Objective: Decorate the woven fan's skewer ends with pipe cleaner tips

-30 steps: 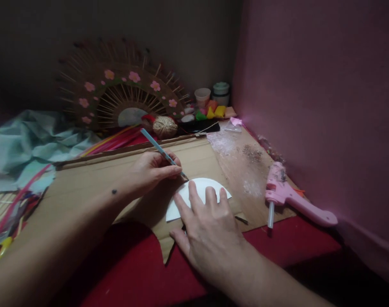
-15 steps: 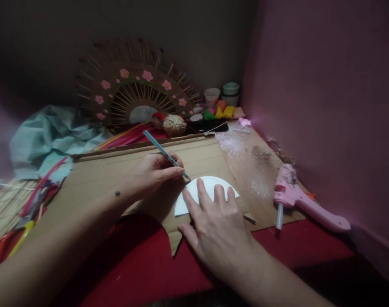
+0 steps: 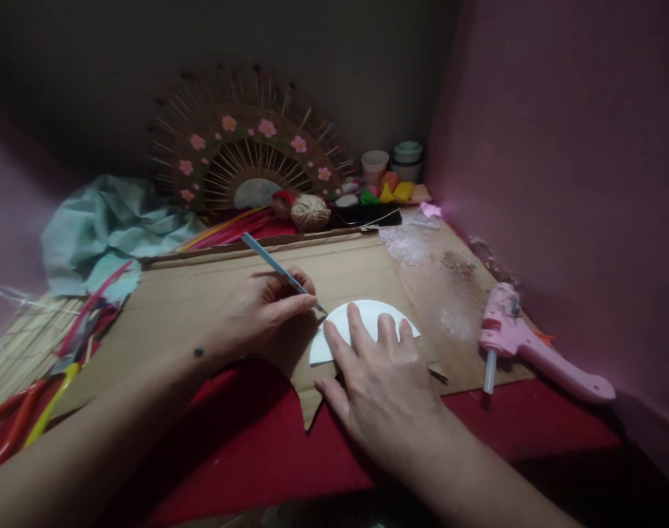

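Note:
My left hand (image 3: 276,304) pinches a light blue pencil (image 3: 273,262), its tip down at the left part of the curved edge of a white half-circle (image 3: 342,323). The half-circle lies on a sheet of brown cardboard (image 3: 202,293). Spread fingers of my right hand (image 3: 386,381) press flat on the white piece, covering its lower right part, with the thumb apart over the cardboard's lower edge.
A pink glue gun (image 3: 532,345) lies at the right. Behind stand a flowered stick fan (image 3: 240,132), a ball of twine (image 3: 311,213) and a white cup (image 3: 375,167). Orange-handled scissors (image 3: 23,422), thin sticks (image 3: 20,345) and a pale green cloth (image 3: 111,220) are at the left.
The view has shifted, so most things appear farther right. The pencil tip has moved slightly down and left along the white piece's curved edge. My right hand still presses on it.

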